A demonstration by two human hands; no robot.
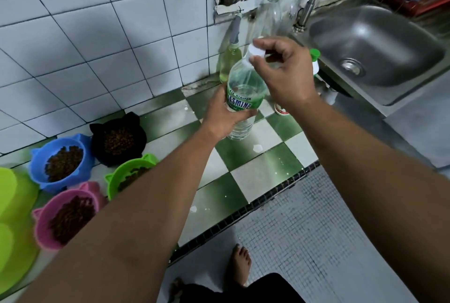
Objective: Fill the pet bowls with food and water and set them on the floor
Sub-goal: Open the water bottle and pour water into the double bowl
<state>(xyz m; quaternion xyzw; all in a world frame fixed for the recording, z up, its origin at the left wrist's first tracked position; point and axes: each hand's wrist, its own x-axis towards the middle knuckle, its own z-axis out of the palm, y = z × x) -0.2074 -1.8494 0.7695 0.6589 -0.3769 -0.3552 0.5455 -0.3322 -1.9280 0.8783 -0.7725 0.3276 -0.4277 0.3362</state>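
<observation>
My left hand (222,113) grips a clear water bottle (243,88) with a green label, held above the green-and-white checked counter (263,171). My right hand (282,71) pinches the bottle's white cap (256,51) at the top. At the left of the counter stand cat-eared pet bowls with brown kibble: a black bowl (119,142), a blue bowl (62,162), a pink bowl (65,215) and a green bowl (129,177) partly hidden by my left forearm.
Lime-green lids or plates (12,217) lie at the far left edge. Bottles with green caps (275,7) and a yellowish bottle (230,61) stand against the tiled wall. A steel sink (375,46) with a tap lies to the right. My bare foot (241,263) is on the grey floor.
</observation>
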